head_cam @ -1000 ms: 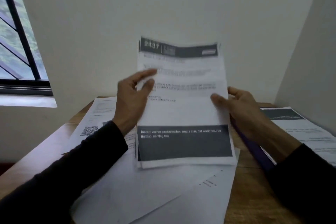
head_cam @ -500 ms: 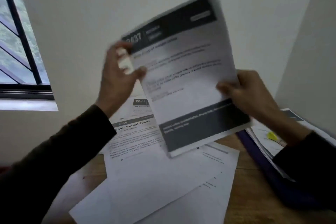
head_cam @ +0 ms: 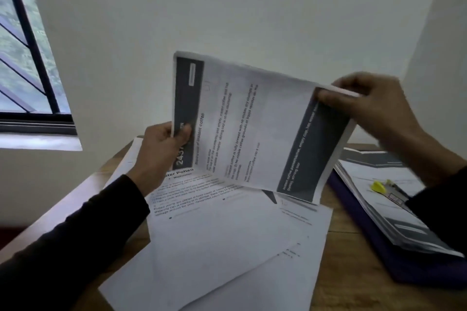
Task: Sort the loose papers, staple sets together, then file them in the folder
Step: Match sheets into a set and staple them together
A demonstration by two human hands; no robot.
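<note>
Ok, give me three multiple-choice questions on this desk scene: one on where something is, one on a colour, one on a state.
1. Where is the folder?
A. left of the loose papers
B. right of them
C. on the windowsill

2. What colour is the folder's cover?
A. purple
B. red
C. white

3. How is the coffee sheet set held?
A. flat on the table
B. by one hand
C. raised, gripped by both hands

Answers:
1 B, it lies at the table's right side.
2 A, its edge shows purple.
3 C, the left hand and right hand pinch opposite ends.
</note>
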